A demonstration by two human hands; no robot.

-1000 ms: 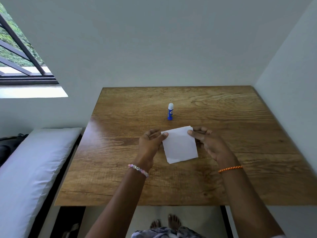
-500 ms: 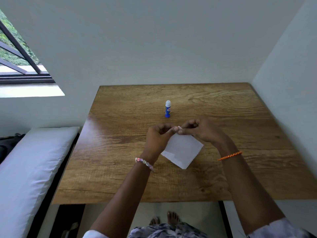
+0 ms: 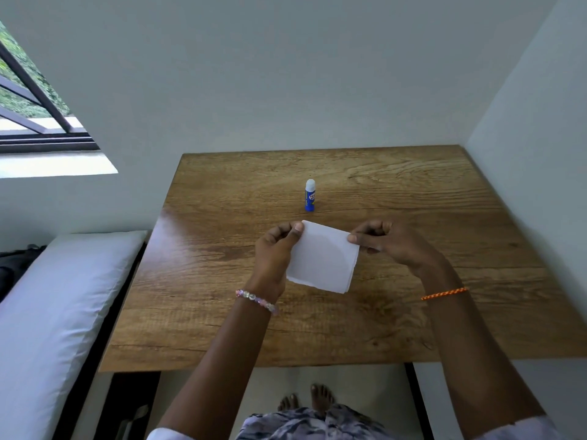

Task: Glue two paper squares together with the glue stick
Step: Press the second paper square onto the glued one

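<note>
Head | both hands pinch paper (image 3: pixel 322 258) top corners | sheet count unclear

A home, most likely a bedroom. A bed with a pale pillow (image 3: pixel 54 312) runs along the wooden surface (image 3: pixel 222 312) at 9 o'clock. Plain painted walls (image 3: pixel 286 74) meet in a corner at 1 o'clock, a dark-framed window (image 3: pixel 35 122) at 10 o'clock shows greenery, and bare feet (image 3: pixel 306 403) stand on the floor at 6 o'clock.

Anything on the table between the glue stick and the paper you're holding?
No. In the head view only bare wood of the table shows between the glue stick and the paper, pinched by the left hand and right hand.
</note>
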